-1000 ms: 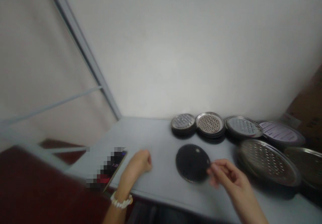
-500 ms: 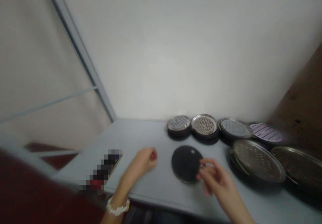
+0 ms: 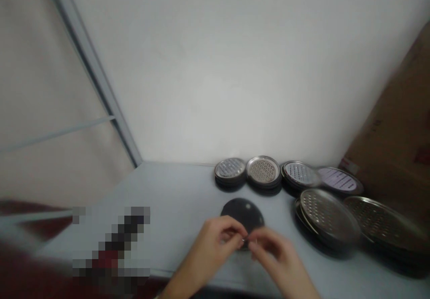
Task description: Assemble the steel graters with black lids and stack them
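A round black disc (image 3: 240, 210) lies on the table, its near edge hidden behind my fingers. Over that edge my left hand (image 3: 217, 240) and my right hand (image 3: 277, 252) meet, fingertips almost touching. Each thumb and forefinger is pinched closed. A tiny shiny bit shows at the left fingertips and a thin pale line at the right ones, both too small to name. Beyond the disc sit a stack of round metal pieces with a silvery patterned top (image 3: 230, 169) and a stack topped by a perforated round metal plate (image 3: 263, 171).
More stacked round plates (image 3: 331, 216) stand to the right, some perforated; one stack has a purplish printed top (image 3: 338, 180). A cardboard box (image 3: 393, 133) rises behind them. The white tabletop (image 3: 171, 200) meets a wall. A pixelated dark object (image 3: 122, 236) lies at left.
My left hand has moved right to meet my right hand in front of the black disc. The right hand has shifted slightly left. The view has turned a little to the right.
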Motion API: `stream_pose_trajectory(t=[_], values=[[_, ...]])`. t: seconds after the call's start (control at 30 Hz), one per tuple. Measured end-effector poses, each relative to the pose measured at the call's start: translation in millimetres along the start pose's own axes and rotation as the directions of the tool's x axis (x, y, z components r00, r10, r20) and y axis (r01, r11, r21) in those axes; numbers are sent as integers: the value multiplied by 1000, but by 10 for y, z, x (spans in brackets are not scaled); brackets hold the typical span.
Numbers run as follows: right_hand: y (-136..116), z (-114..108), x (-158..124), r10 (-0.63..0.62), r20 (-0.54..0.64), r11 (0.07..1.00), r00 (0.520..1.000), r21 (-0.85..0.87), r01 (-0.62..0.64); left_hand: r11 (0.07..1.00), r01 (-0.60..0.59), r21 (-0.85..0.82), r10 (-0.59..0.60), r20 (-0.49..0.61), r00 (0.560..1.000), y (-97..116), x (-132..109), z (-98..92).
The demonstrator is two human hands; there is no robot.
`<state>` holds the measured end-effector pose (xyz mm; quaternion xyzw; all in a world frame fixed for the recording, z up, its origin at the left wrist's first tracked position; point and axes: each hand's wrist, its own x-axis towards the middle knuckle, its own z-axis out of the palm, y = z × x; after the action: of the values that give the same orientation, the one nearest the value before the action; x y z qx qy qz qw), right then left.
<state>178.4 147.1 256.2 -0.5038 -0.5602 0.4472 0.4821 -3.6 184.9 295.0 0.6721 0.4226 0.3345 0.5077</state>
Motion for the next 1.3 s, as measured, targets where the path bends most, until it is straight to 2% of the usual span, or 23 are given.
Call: stream_pose_trajectory(t=[0.17, 0.27, 0.33, 0.47, 0.57, 0.73, 0.83, 0.93, 1.13, 1.3], values=[[25, -69, 38, 3, -32, 1000, 999, 24, -3, 999, -15, -45, 16, 40, 999, 65, -13, 69], [26, -75, 40, 8, -91, 997, 996, 78, -1, 998, -17, -66, 17, 9, 1000, 71, -2, 101], [10, -69, 36, 16, -122, 992, 992, 124, -1, 991, -2, -133, 1, -14, 1000, 48, 9, 122], [-60, -83, 33, 14, -71, 966, 997, 259, 5, 926, 39, -375, -48, -14, 999, -22, 29, 177], [-99, -111, 32, -18, -101, 959, 995, 280, 46, 907, 60, -417, -81, -33, 996, -54, 44, 216], [-115, -124, 10, -99, -124, 989, 987, 101, 112, 949, 49, -313, -74, -66, 995, -27, 44, 247], [-118, -115, -15, -236, -163, 972, 958, -50, 231, 977, 39, -210, -51, -52, 997, 21, 32, 240], [-120, -111, -35, -360, -118, 924, 925, -183, 336, 994, 12, -104, -16, -35, 999, 51, 28, 214], [-125, -128, -27, -323, -117, 940, 939, -154, 304, 997, -56, 59, 54, 40, 998, 89, 18, 148], [-91, -126, -20, -356, -124, 923, 926, -205, 327, 955, -219, 198, 222, 8, 975, 89, -23, 184]])
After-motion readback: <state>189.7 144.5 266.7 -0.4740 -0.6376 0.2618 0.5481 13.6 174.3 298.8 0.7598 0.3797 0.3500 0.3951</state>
